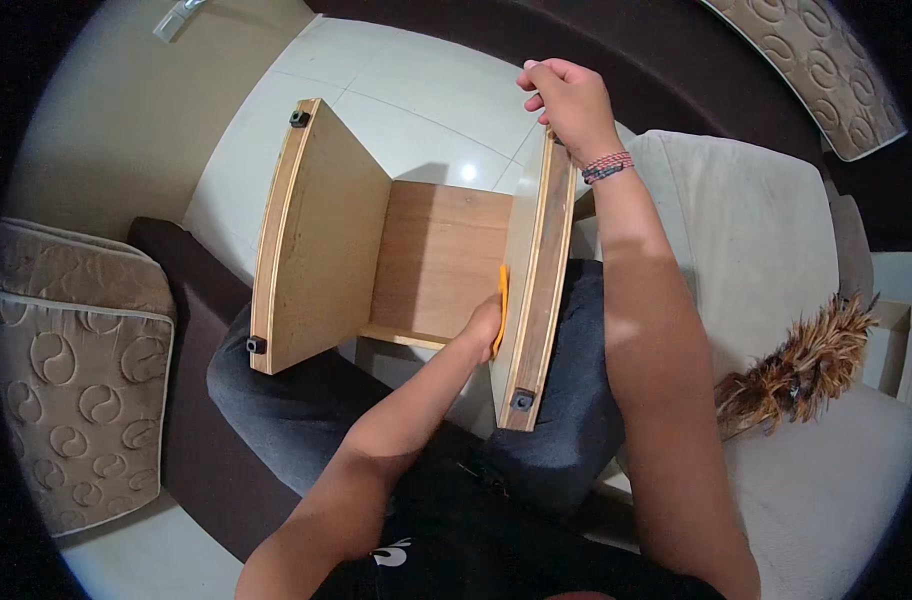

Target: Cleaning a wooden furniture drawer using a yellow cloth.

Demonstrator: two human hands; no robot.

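A small wooden stool or open box-like piece of furniture lies across my lap with its two side panels standing up. My left hand (pixel 486 326) reaches between them and presses a yellow cloth (pixel 503 300) flat to the inner face of the right panel (pixel 526 225). Part of the hand is hidden behind the cloth and wrist. At the far end of that panel, my right hand (pixel 576 97) hovers or rests over the corner, fingers loosely curled around nothing. The left panel (pixel 328 247) and the reddish-brown board (pixel 441 255) joining the two are bare.
Black plastic feet (pixel 522 400) sit at the panel corners. A feather duster (pixel 801 367) lies on the pale sofa cushion (pixel 756 225) to my right. Patterned brown cushions (pixel 88 397) stand at the left. White floor tiles (pixel 426 75) stretch beyond.
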